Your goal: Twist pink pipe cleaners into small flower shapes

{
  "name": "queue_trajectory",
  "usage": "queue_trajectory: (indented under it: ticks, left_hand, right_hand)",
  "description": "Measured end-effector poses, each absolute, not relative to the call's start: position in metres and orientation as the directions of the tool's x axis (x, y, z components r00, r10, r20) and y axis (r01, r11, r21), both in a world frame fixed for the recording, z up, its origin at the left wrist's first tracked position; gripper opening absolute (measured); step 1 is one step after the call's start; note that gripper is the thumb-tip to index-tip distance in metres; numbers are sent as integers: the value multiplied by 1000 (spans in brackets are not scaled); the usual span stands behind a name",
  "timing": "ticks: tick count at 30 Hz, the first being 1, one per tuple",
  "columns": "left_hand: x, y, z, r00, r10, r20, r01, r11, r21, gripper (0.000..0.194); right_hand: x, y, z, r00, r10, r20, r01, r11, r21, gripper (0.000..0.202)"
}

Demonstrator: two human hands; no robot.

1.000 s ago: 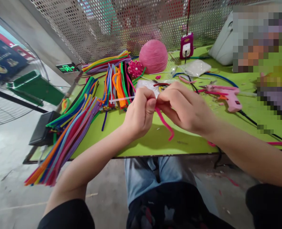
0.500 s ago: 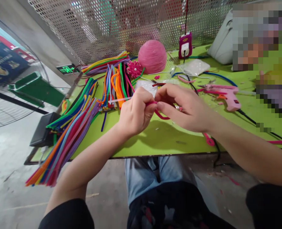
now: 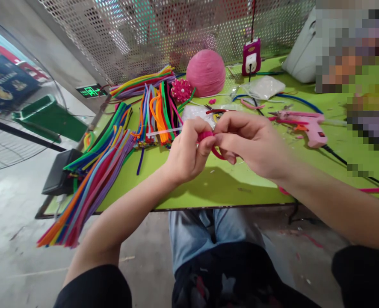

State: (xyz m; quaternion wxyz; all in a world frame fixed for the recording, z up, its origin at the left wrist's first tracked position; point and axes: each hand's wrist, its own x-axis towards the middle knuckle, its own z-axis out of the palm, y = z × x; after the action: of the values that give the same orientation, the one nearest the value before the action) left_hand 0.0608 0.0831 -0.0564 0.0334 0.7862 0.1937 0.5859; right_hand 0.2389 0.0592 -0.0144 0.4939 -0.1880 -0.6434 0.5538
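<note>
Both of my hands meet above the green table [image 3: 173, 192], working on a bright pink pipe cleaner [image 3: 205, 135]. My left hand [image 3: 189, 147] is closed round it, and a thin whitish stick [image 3: 164, 131] juts out to the left of that fist. Thumb and fingers of my right hand [image 3: 249, 143] pinch the pipe cleaner close to the left thumb. A red-pink length of it curves down below the fingertips; the rest is hidden in my grip. Just behind my hands lies a clear plastic bag [image 3: 194, 113].
Bundles of coloured pipe cleaners [image 3: 96, 179] cover the left side, some overhanging the front edge. A pink ball [image 3: 205, 72] and a beaded pink flower [image 3: 182, 90] stand at the back. At the right lies a pink glue gun [image 3: 308, 124] with a black cord.
More bright pink pipe cleaner now shows between my left thumb and fingers. My right hand has turned slightly, its fingers curling lower. The view has shifted a little.
</note>
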Motion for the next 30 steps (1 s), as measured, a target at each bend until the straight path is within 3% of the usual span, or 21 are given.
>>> queue_trajectory:
  ticks: [3,5,8,10,15,18,20,23,26,30]
  left_hand:
    - [66,74,-56,196,434,879,318,-876,362,17]
    - [68,69,-54,197,476,857,317,-858,404,23]
    - [68,63,-48,234,586,776,267,-806,528,31]
    - [68,60,-43,276,659,700,195,-752,630,35]
    - [70,56,-30,384,813,438,42,-489,871,52]
    - [71,58,-23,444,857,261,24,-302,953,62]
    - [69,60,-20,473,869,146,13,-173,985,67]
    - [64,64,-16,529,848,-30,11,29,1000,72]
    - [59,68,-13,598,782,-175,21,203,979,72]
    - [56,74,-11,594,723,-353,51,404,913,62]
  right_hand:
    - [239,55,-11,-401,767,501,-181,470,-864,22]
    - [243,54,-10,-379,736,561,-3,606,-796,19]
    - [253,58,-7,-423,603,676,271,796,-541,21]
    - [258,62,-7,-488,497,718,340,865,-368,23]
    - [267,73,-9,-596,290,748,458,889,19,30]
    - [269,78,-9,-698,150,700,476,828,297,29]
    - [269,80,-7,-738,89,669,472,776,417,30]
    - [267,82,-4,-738,-49,673,415,754,509,32]
    - [263,84,-5,-695,-144,704,343,794,502,34]
    - [262,89,-14,-724,-38,689,321,865,385,36]
